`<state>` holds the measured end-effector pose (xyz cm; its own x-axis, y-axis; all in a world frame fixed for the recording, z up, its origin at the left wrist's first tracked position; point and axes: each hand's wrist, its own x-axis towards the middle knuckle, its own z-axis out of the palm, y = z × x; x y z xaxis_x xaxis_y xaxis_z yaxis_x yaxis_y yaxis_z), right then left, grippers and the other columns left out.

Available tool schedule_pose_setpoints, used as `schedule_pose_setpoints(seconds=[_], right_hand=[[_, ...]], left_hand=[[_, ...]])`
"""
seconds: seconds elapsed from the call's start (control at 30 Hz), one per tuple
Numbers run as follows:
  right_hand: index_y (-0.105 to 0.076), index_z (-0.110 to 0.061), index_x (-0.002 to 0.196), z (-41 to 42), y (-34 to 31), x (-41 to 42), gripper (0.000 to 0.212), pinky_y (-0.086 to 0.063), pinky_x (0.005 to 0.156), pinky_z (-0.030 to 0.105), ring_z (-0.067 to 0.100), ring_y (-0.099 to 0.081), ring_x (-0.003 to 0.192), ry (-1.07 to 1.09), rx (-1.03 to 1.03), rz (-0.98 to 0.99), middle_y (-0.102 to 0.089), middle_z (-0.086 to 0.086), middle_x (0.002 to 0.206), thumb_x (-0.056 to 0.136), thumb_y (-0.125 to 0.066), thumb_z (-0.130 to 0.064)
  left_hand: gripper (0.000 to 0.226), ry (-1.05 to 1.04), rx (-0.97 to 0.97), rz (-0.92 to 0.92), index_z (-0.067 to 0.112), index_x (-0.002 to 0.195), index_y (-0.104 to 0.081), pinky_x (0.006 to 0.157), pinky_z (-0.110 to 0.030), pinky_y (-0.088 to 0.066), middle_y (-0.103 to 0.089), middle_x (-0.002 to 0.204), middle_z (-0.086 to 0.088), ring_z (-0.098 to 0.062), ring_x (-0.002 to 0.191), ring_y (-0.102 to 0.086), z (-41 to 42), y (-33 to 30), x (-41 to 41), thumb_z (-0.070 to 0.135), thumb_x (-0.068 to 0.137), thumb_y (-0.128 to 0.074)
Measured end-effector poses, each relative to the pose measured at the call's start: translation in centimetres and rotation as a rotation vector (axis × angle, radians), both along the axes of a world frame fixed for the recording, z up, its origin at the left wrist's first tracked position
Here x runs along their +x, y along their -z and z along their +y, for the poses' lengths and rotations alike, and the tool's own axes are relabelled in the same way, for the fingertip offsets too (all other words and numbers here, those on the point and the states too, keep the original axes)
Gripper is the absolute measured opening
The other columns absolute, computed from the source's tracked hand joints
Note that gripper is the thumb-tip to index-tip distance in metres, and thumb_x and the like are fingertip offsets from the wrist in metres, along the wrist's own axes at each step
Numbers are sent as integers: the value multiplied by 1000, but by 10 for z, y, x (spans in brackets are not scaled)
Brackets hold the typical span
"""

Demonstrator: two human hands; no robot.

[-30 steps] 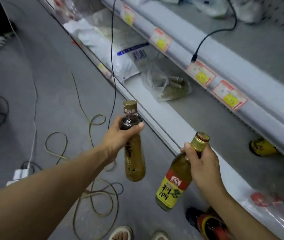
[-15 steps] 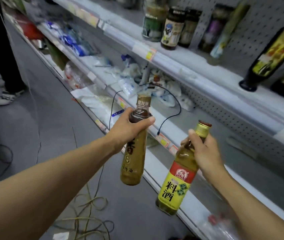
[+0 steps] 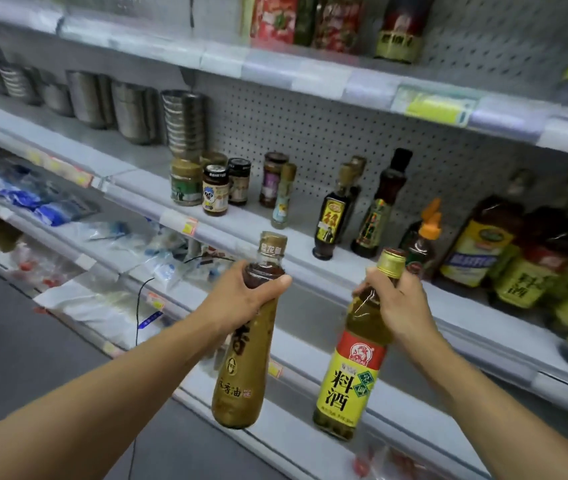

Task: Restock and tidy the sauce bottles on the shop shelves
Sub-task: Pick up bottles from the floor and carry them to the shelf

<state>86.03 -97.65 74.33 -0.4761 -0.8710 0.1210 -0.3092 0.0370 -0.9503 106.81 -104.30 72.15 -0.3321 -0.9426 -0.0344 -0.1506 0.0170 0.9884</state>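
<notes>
Fingers (image 3: 277, 282) of the left hand (image 3: 241, 299) wrap the neck of a gold-labelled sesame oil bottle (image 3: 241, 372), which hangs below them. Right-hand fingers (image 3: 367, 277) clasp the neck of a yellow-labelled cooking wine bottle (image 3: 348, 379), tilted beneath the right hand (image 3: 400, 306). Beyond both, the middle shelf (image 3: 310, 268) carries standing sauce bottles (image 3: 331, 220) and jars (image 3: 215, 194).

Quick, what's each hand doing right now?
Left hand: grips the neck of the brown sesame oil bottle.
Right hand: grips the neck of the yellow-labelled cooking wine bottle.
</notes>
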Motion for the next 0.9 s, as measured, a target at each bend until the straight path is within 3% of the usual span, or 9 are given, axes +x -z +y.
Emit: schedule_pose_setpoints(seconds=[0.17,0.37,0.5,0.7,0.9], right_hand=[[-60,0,90,30,-34,-26,28,-49,67,31,20,-65,71,78,-55,47,-69,9,79,94,-53,-27],[-59,-10,83,76,-49,-51,20,-48,65,29,21,-64,73,210,-101,80,-68,8,80,93,-53,-25],[-60,-7,87,104,-50,-73,21,-48,63,28,19,-65,68,312,-93,89,-69,7,77,93,-53,-26],[-62,-1,85,135,-49,-95,27,-45,62,28,18,-63,67,426,-101,114,-68,4,75,93,-53,-26],[-64,-1,85,149,-49,-113,28,-46,62,28,17,-64,68,487,-117,125,-69,3,75,93,-54,-26]], left_hand=[[38,76,-47,-23,22,109,-49,60,-18,-41,-60,98,5,-6,84,-56,11,-41,-28,43,82,-66],[45,183,-52,-2,22,112,-49,70,-24,-44,-61,103,3,-11,93,-57,22,-62,-68,45,79,-67],[45,241,-62,14,24,113,-48,71,-25,-44,-60,102,6,-10,93,-57,31,-68,-93,45,79,-68],[47,324,-49,9,23,111,-49,74,-26,-47,-62,106,-1,-21,99,-60,44,-68,-120,49,77,-68],[47,357,-74,27,22,117,-48,67,-22,-45,-61,99,7,-10,90,-58,53,-72,-137,45,80,-67]])
